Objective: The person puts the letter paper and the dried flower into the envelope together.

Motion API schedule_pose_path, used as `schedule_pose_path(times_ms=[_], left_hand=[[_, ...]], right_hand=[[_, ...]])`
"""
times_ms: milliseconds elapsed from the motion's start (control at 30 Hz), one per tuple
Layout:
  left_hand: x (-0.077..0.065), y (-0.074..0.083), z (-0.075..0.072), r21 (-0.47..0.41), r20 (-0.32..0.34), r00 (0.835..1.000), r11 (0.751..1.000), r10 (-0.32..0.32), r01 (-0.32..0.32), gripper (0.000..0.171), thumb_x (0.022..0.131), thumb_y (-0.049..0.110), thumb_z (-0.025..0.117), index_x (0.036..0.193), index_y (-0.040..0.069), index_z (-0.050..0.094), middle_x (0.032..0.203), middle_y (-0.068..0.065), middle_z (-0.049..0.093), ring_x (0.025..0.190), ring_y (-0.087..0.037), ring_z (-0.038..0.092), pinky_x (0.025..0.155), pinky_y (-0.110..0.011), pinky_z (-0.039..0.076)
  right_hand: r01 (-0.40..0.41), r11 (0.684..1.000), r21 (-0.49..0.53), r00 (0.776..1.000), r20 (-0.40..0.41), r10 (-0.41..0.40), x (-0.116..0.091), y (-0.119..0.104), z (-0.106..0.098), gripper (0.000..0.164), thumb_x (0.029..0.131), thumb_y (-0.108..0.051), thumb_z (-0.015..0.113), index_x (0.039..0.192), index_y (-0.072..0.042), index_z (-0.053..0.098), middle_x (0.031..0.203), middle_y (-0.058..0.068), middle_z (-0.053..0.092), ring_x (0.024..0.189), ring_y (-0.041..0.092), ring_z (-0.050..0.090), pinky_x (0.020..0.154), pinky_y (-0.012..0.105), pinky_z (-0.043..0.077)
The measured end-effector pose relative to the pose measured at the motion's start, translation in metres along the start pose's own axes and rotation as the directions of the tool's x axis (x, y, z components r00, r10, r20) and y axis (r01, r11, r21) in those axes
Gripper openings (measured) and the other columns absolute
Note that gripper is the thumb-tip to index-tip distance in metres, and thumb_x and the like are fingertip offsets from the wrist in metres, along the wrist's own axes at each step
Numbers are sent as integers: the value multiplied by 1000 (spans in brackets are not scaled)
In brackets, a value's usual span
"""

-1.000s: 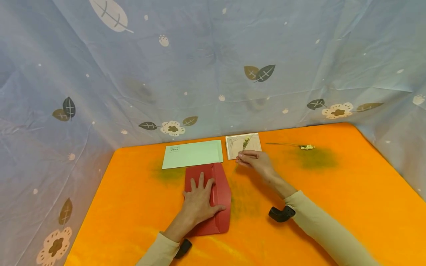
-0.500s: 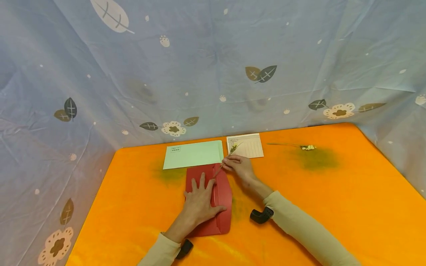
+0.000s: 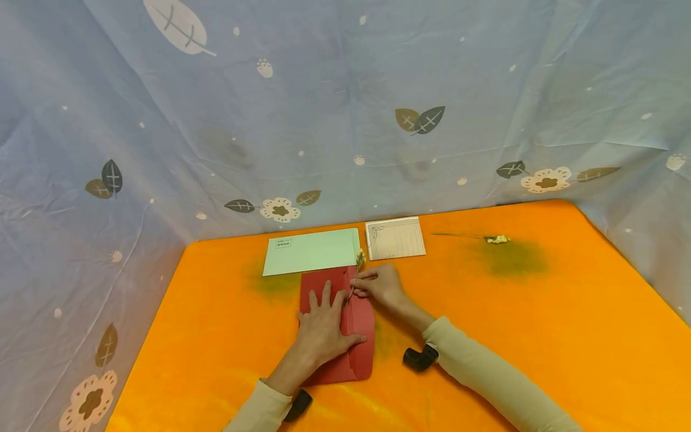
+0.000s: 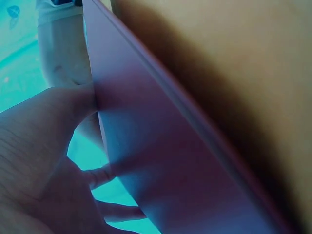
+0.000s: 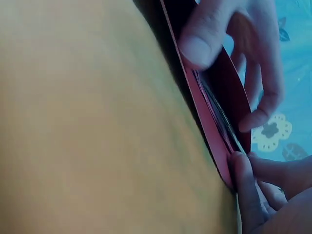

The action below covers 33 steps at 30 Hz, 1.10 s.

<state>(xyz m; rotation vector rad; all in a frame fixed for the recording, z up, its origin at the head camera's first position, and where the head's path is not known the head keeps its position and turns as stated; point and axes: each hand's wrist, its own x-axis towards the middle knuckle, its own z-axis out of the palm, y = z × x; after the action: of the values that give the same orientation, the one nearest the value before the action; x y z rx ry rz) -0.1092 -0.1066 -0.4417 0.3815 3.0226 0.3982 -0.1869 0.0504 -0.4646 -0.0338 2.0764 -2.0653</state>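
A red envelope [image 3: 364, 354] lies on the orange cloth, its flap opened to the right. My left hand [image 3: 320, 336] rests on it with fingers spread, thumb on the flap side and index fingertip near the pocket's mouth. In the right wrist view, the left thumb [image 5: 197, 51] presses the flap and the mouth shows as a narrow gap. My right hand [image 3: 384, 284] pinches the thin stem of a small dried flower [image 3: 360, 259] over the envelope's upper right. The yellow flower head points away from me; the stem's lower end runs toward the left index finger, partly hidden.
Behind the red envelope lies a pale green envelope [image 3: 310, 252]. Beside that is a cream lined card [image 3: 402, 241]. A second dried flower [image 3: 496, 239] lies at the back right. Patterned blue-grey fabric [image 3: 345, 120] hangs along the table's back and sides.
My right hand has carried the flower left and nearer, from over the card to the red envelope's mouth, and the flower now stands steeper. The left hand has stayed in place.
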Motion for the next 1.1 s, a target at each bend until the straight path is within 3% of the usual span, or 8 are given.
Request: schedule_pose_path(times_ms=[300, 433, 633, 733, 933, 1100], left_hand=[[-1, -1, 1, -17, -18, 1000, 1000, 7, -7, 94, 71, 62, 79, 143, 16, 41, 155, -25, 27, 134, -59, 29, 84, -80, 36], [-1, -1, 1, -25, -30, 1000, 1000, 1, -2, 92, 70, 61, 80, 141, 15, 43, 155, -24, 28, 134, -58, 30, 84, -79, 36], [-1, 0, 1, -16, -44, 999, 1000, -2, 1, 90, 70, 60, 80, 138, 15, 45, 154, -24, 30, 133, -58, 31, 83, -79, 37], [-1, 0, 1, -10, -48, 999, 1000, 0, 0, 88, 70, 60, 81, 136, 14, 45, 153, -24, 31, 133, -58, 32, 83, -79, 37], [-1, 1, 1, -12, -48, 999, 1000, 2, -3, 86, 69, 60, 81, 134, 15, 46, 153, -25, 31, 132, -58, 32, 82, -79, 37], [-1, 1, 1, -10, -51, 999, 1000, 4, -4, 86, 69, 59, 82, 134, 16, 46, 152, -25, 31, 132, -58, 32, 82, -80, 37]], right_hand=[[98, 964, -246, 992, 107, -73, -12, 1, 5, 10, 84, -4, 76, 84, 7, 76, 66, 15, 71, 55, 19, 69, 55, 28, 57], [90, 954, -287, 990, 130, -54, -16, 0, 4, 6, 82, -1, 74, 81, 5, 76, 64, 12, 70, 53, 17, 68, 54, 27, 56], [93, 896, -435, 982, 189, -10, -21, -7, 4, 11, 80, -2, 75, 69, 0, 75, 56, 6, 67, 49, 14, 66, 51, 25, 54], [83, 887, -454, 975, 223, 22, -23, -9, 4, 14, 81, -4, 76, 67, 0, 74, 54, 6, 66, 48, 15, 66, 51, 26, 55], [25, 922, -385, 967, 244, 76, -25, -11, 2, 13, 84, -4, 74, 73, 5, 75, 57, 10, 67, 50, 16, 66, 53, 28, 56], [5, 900, -436, 972, 212, 97, -25, -11, 4, 17, 83, -7, 76, 68, 2, 74, 55, 8, 66, 49, 17, 66, 52, 27, 55]])
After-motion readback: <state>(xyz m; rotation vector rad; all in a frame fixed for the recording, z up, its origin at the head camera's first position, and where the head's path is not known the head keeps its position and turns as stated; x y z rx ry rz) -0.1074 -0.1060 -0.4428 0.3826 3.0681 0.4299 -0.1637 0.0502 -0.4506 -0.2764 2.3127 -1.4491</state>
